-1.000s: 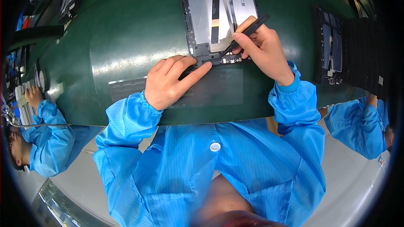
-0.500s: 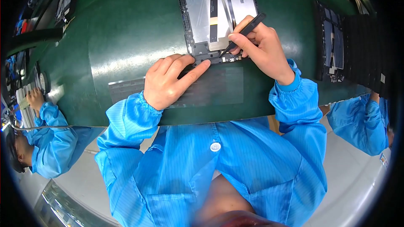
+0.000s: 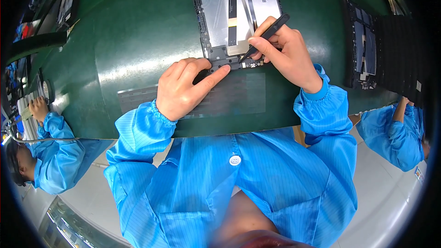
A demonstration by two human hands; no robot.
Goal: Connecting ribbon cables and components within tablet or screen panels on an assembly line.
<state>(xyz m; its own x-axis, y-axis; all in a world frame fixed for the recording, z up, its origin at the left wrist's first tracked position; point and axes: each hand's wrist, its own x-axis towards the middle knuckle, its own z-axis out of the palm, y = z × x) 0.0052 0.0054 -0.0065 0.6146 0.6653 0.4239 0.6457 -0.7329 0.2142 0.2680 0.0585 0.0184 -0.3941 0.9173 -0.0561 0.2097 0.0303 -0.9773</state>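
A tablet's open inner frame [image 3: 222, 55], black with silver-white battery panels, lies on the green table in front of me. My left hand [image 3: 181, 87] rests at its near left corner, fingers and thumb apart. The thumb tip lies on the frame's near black strip, and the fingertips touch its left corner. My right hand [image 3: 287, 55] pinches a pair of black tweezers [image 3: 274, 26] like a pen. Their fine tip points down at the near strip, just right of my left thumb. A dark flat cable [image 3: 250, 2] curves over the battery panels.
A clear plastic sheet [image 3: 220, 98] lies on the green table [image 3: 133, 41] at the near side. Another open tablet frame [image 3: 364, 48] stands at right by a black ribbed surface [image 3: 397, 55]. Blue-sleeved people work at left [image 3: 59, 156] and right [image 3: 390, 133].
My hands, the tweezers and the tablet frame stay almost in place. At the right, the other person's forearm has shifted slightly.
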